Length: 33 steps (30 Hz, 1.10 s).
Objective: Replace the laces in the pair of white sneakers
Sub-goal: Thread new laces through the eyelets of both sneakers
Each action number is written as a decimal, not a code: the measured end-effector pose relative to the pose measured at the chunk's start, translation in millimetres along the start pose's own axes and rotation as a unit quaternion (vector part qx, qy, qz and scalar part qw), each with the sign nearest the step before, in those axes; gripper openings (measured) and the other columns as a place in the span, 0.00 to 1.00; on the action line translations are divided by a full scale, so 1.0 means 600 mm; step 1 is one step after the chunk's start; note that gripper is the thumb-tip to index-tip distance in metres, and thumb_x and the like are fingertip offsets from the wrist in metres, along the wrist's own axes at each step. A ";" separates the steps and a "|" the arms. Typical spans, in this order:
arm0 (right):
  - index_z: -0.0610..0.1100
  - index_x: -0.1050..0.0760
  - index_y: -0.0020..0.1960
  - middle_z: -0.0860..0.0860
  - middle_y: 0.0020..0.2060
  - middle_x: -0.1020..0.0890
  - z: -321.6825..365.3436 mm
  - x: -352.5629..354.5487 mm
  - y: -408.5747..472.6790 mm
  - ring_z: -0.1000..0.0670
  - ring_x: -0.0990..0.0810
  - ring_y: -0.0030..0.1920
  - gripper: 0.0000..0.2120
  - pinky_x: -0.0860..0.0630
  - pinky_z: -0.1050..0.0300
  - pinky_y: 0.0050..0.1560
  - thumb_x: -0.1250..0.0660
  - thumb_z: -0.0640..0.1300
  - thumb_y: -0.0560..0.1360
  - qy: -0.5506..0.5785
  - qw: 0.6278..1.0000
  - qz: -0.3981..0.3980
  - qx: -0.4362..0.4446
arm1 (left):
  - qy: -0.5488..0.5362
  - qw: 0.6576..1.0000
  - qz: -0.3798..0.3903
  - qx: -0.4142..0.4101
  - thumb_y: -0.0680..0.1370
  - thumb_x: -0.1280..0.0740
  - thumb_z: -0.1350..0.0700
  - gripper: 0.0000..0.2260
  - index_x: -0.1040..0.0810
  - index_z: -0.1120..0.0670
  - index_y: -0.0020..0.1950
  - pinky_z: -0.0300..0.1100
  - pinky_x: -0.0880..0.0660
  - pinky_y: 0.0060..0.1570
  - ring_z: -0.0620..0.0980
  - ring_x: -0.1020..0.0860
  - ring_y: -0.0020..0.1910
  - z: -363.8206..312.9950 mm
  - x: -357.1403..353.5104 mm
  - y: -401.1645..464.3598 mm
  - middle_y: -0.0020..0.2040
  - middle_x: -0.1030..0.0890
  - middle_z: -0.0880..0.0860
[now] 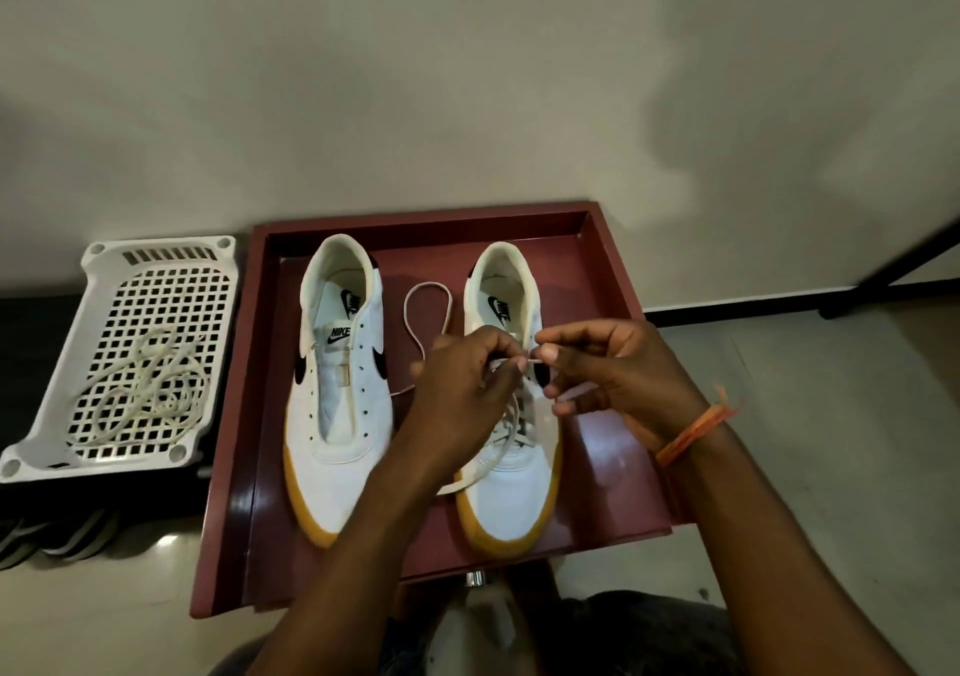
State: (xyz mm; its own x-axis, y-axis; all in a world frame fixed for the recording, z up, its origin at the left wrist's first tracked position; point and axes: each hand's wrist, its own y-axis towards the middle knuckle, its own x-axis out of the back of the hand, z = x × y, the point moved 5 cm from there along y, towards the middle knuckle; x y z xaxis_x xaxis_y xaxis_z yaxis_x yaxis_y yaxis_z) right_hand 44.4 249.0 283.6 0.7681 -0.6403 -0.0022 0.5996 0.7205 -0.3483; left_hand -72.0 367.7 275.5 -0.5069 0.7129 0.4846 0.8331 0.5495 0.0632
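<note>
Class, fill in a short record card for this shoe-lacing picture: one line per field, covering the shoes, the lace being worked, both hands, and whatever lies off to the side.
Surface: red tray holding both sneakers
Left sneaker: no lace, eyelets bare
Right sneaker: partly laced over the lower eyelets
Lace: white, one slack loop lying between the shoes
Left hand: pinches the lace over the right sneaker
Right hand: pinches the lace end, orange thread band on the wrist
Side item: white perforated basket with loose laces piled on it
</note>
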 end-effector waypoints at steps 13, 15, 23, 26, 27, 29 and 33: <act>0.35 0.21 0.50 0.40 0.40 0.15 -0.003 -0.010 0.011 0.41 0.15 0.42 0.10 0.17 0.49 0.42 0.26 0.30 0.69 -0.019 0.998 -0.012 0.058 | -0.032 0.999 0.020 0.037 0.78 0.30 0.59 0.04 0.18 0.51 0.45 0.27 0.30 0.35 0.35 0.22 0.36 -0.008 0.006 0.004 0.35 0.20 0.40; 0.35 0.22 0.51 0.40 0.39 0.15 0.000 -0.013 0.010 0.42 0.14 0.40 0.11 0.18 0.52 0.39 0.26 0.30 0.69 -0.042 0.997 -0.026 0.064 | -0.017 0.999 0.008 0.032 0.77 0.29 0.57 0.03 0.16 0.50 0.45 0.27 0.29 0.37 0.36 0.21 0.37 -0.006 0.011 0.004 0.36 0.19 0.40; 0.38 0.21 0.52 0.41 0.42 0.15 -0.024 0.009 0.021 0.43 0.15 0.40 0.09 0.16 0.50 0.39 0.27 0.33 0.72 -0.049 0.995 -0.082 -0.007 | 0.274 0.958 -0.085 0.001 0.74 0.34 0.48 0.07 0.17 0.46 0.45 0.55 0.30 0.49 0.51 0.35 0.53 0.010 -0.004 0.002 0.51 0.33 0.44; 0.35 0.21 0.52 0.40 0.40 0.17 -0.049 0.008 0.023 0.46 0.18 0.37 0.07 0.18 0.55 0.35 0.29 0.34 0.74 -0.059 0.993 -0.077 -0.072 | 0.262 0.962 -0.078 0.013 0.75 0.31 0.50 0.03 0.17 0.45 0.44 0.57 0.30 0.50 0.51 0.36 0.52 0.017 -0.015 0.003 0.49 0.39 0.43; 0.34 0.21 0.52 0.39 0.40 0.17 -0.053 0.004 0.023 0.46 0.18 0.36 0.07 0.18 0.56 0.34 0.29 0.33 0.74 -0.057 0.992 -0.070 -0.084 | 0.255 0.964 -0.074 0.022 0.75 0.31 0.50 0.03 0.18 0.44 0.44 0.56 0.31 0.50 0.49 0.38 0.52 0.020 -0.018 0.004 0.49 0.40 0.43; 0.33 0.22 0.53 0.39 0.40 0.18 -0.056 0.001 0.025 0.47 0.18 0.36 0.07 0.18 0.57 0.34 0.30 0.32 0.75 -0.049 0.993 -0.065 -0.090 | 0.210 0.974 -0.060 0.059 0.77 0.32 0.48 0.04 0.18 0.43 0.45 0.53 0.34 0.51 0.46 0.41 0.51 0.028 -0.020 0.005 0.48 0.39 0.43; 0.35 0.21 0.51 0.40 0.41 0.17 -0.057 0.004 0.027 0.47 0.17 0.37 0.07 0.17 0.56 0.38 0.31 0.30 0.74 -0.040 0.993 -0.066 -0.093 | 0.202 0.977 -0.022 0.061 0.77 0.32 0.48 0.04 0.17 0.42 0.46 0.55 0.33 0.53 0.46 0.41 0.50 0.040 -0.028 0.006 0.49 0.38 0.43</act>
State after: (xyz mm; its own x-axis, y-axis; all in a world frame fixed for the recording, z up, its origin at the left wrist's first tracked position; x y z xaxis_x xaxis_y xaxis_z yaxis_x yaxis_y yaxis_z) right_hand 48.2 250.3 246.0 0.7053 -0.6974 0.1276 0.6507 0.5653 -0.5070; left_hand -65.9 368.0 246.6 -0.3918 0.4705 0.7907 0.7673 0.6412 -0.0014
